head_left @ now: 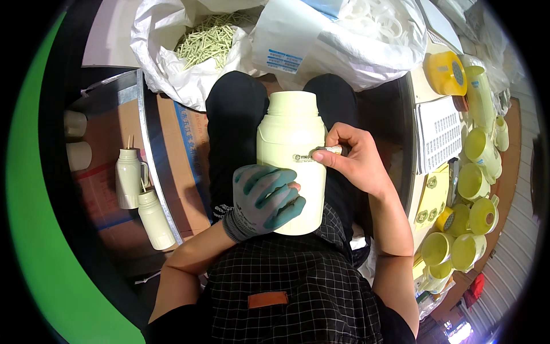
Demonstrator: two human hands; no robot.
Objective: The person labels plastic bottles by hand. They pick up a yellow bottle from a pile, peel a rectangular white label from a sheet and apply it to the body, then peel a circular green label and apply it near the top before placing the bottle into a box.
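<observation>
A pale yellow-green vacuum flask body (292,135) stands upright in my lap between my thighs, its open-looking neck pointing away from me. On its front is a small dark printed mark. My left hand (266,195), in a grey and teal work glove, is closed around the flask's lower left side. My bare right hand (352,157) pinches a small whitish crumpled piece (334,150) between thumb and fingers. The thumb tip touches the flask at the right end of the mark. What the piece is made of cannot be made out.
A white sack (166,63) of thin pale green sticks and a bag (384,34) of clear rings lie ahead. At left, two handled flasks (130,178) lie in a metal-edged bin. The right table carries printed sheets (438,135), yellow tape rolls (447,73) and several pale yellow cups (481,143).
</observation>
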